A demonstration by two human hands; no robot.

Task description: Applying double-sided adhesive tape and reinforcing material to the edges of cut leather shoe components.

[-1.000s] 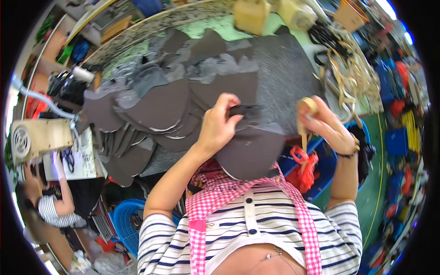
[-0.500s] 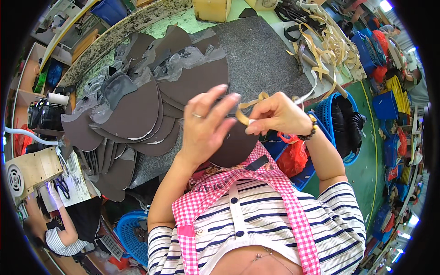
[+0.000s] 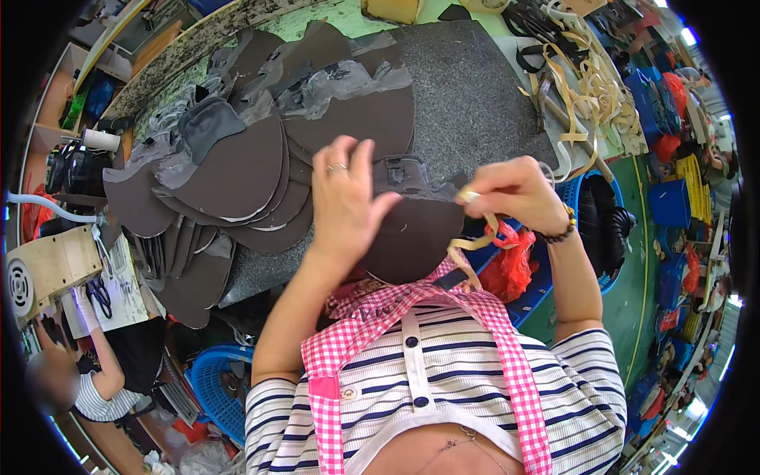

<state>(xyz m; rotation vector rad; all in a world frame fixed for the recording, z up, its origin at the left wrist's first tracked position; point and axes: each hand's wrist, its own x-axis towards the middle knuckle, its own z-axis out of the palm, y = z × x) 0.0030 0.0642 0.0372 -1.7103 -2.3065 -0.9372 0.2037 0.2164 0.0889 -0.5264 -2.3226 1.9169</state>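
My right hand is pinched on a narrow beige strip, whose loose end dangles in a curl towards my apron. A small whitish bit shows at its fingertips. Fingers apart and holding nothing, my left hand hovers at the left edge of a dark brown rounded flat piece; I cannot tell whether it touches it. This piece lies at the table's near edge, with a grey, glue-like smear along its far side. To the left, many similar brown pieces overlap in a fanned pile, with a dark grey pad on top.
A speckled dark board covers the table. Tangled beige strips lie at the far right. Blue baskets stand at both sides, and a red plastic bag hangs at right. Another person works at the lower left.
My hands have drawn apart: the right moved right and nearer with the strip, which now hangs down. My left hand shifted slightly, uncovering more of the near brown piece.
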